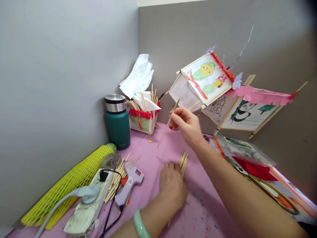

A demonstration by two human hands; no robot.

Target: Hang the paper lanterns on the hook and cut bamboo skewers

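Observation:
My right hand (185, 125) is raised over the table, its fingers pinching one thin wooden stick (163, 135) that slants down to the left. Below it, my left hand (173, 185) is closed over a bundle of similar wooden sticks (183, 162) resting on the pink tabletop. Their tips stick out past the fingers, and one end shows under the wrist. To the left, a lilac glue gun (131, 181) lies beside a loose pile of wooden sticks (114, 185).
A white power strip (86, 205), a yellow foam net (71, 178) and a green bottle (117, 125) line the left. Behind stands a decorated box (141, 122) of sticks and tissue. Paper lanterns (210, 77) hang at right, above scissors (264, 188) and a plastic packet (245, 150).

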